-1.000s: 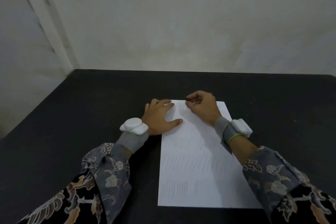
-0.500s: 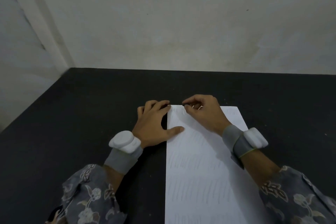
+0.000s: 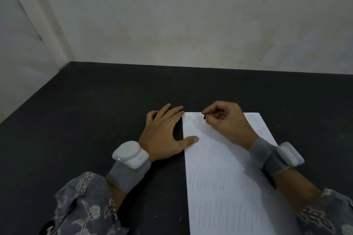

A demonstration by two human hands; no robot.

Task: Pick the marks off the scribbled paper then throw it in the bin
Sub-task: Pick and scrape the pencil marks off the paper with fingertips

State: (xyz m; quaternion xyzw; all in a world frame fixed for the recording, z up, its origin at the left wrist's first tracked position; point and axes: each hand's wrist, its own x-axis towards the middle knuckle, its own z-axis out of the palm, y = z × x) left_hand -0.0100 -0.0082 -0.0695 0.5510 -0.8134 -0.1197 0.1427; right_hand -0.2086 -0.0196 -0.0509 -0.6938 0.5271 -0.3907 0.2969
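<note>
A white sheet of paper (image 3: 225, 173) with rows of faint pencil scribbles lies on the black table (image 3: 95, 120), running out of the bottom of the view. My left hand (image 3: 164, 135) lies flat with straight fingers at the sheet's left edge, its thumb pressing on the paper. My right hand (image 3: 227, 124) is over the top edge of the sheet, fingers curled, pinching a small dark eraser (image 3: 204, 116) whose tip touches the scribbles in the top row. No bin is in view.
The table's far edge meets a pale wall (image 3: 191, 25), and its left edge (image 3: 34, 99) runs diagonally towards me. White sensor units on grey bands sit on both wrists.
The camera has come closer and tilted, so the sheet looks larger. My right hand has shifted slightly along the top row with the eraser. My left hand keeps pressing the left edge.
</note>
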